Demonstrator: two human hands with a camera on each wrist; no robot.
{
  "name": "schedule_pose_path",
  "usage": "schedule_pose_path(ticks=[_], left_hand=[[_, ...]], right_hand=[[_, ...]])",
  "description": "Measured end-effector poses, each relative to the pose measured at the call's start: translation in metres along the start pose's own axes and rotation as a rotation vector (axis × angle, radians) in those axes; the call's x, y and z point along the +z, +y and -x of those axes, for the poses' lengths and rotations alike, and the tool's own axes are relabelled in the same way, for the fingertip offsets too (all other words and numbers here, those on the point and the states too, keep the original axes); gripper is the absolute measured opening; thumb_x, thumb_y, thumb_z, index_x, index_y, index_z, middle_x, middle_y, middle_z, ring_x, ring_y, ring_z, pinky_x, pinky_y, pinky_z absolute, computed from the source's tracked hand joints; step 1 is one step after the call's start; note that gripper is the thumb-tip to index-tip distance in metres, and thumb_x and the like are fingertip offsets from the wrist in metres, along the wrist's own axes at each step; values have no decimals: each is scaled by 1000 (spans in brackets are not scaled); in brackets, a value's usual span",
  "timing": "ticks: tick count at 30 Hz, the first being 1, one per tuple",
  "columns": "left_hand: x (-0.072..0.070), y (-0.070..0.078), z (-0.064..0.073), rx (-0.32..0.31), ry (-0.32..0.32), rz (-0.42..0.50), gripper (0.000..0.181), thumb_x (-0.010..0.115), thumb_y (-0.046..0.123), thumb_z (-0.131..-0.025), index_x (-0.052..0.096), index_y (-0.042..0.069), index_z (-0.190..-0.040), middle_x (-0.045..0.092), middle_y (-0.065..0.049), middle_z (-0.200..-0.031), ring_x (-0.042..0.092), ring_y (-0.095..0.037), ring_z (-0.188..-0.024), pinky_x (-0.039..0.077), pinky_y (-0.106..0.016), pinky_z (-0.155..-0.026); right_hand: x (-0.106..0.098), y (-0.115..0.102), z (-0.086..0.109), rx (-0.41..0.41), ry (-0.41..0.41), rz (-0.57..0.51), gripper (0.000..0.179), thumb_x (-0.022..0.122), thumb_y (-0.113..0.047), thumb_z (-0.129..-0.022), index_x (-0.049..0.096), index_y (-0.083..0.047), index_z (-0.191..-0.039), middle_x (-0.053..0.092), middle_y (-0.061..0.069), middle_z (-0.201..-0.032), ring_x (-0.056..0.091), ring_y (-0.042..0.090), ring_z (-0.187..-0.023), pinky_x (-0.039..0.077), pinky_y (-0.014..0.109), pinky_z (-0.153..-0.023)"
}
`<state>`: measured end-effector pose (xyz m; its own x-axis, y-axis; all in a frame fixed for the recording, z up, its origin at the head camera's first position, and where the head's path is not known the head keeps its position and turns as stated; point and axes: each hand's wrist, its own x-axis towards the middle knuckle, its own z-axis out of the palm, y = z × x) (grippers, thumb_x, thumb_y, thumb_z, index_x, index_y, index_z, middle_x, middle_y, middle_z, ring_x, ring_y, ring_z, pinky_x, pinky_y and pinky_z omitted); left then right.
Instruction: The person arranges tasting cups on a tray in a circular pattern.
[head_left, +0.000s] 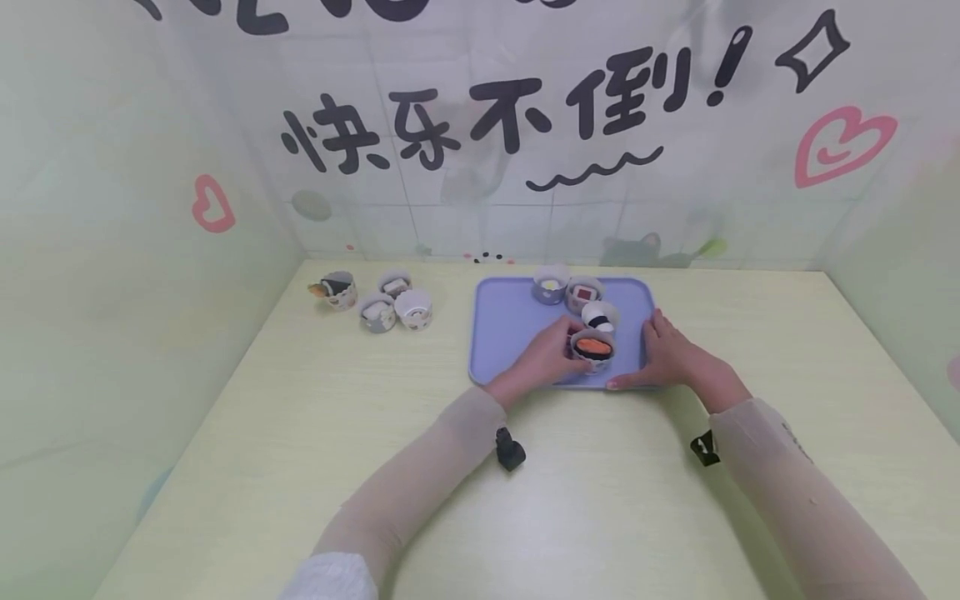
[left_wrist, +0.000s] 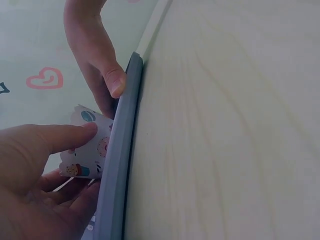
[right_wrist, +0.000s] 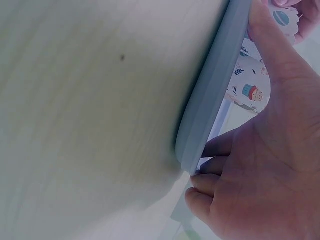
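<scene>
On the lavender tray (head_left: 498, 333) stands a patterned paper cup (left_wrist: 87, 150) with a black-sided sushi piece, orange on top (head_left: 595, 346). My left hand (head_left: 546, 360) holds that cup between thumb and fingers, near the tray's front rim. My right hand (head_left: 678, 358) spans the front right corner, its thumb along the front rim and its other fingers stretched along the right side. Three other cups are on the tray: a white one with a black band (head_left: 600, 317), one with a dark red square (head_left: 584, 294), and one with a yellow and white piece (head_left: 551, 285).
Left of the tray, a paper cup with a black cone-shaped piece (head_left: 336, 289) stands on the pale wooden table (head_left: 300, 433). Three more cups cluster beside it, including a white cup (head_left: 414, 309) and a grey cup (head_left: 377, 314). A printed sheet (head_left: 480, 225) hangs behind the table.
</scene>
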<state>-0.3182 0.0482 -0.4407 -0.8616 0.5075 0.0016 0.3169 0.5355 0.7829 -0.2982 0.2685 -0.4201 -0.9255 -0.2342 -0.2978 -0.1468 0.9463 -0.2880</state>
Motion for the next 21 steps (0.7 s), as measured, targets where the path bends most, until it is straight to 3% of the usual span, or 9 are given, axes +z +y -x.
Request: schedule_pose_path(ticks=[5,21], left_hand=[[-1,0,-1,-8,-4,-38,53,81,17,-83,53,8,-128,64,-5,-121,58,-11,-93,50,-20,-82],[-15,-2,8,-48,24,10,58,84,20,-79,58,9,-129,64,-6,-132,60,-21,-124,49,-28,-108]], right_hand=[[0,0,1,0,3,5,138,76,-69,-72,7,25,-147,-2,46,-155,5,58,-146,18,64,-122],[0,-1,1,5,-3,-6,140,76,-70,-70,7,24,-147,-3,46,-155,5,59,-146,18,65,-121]])
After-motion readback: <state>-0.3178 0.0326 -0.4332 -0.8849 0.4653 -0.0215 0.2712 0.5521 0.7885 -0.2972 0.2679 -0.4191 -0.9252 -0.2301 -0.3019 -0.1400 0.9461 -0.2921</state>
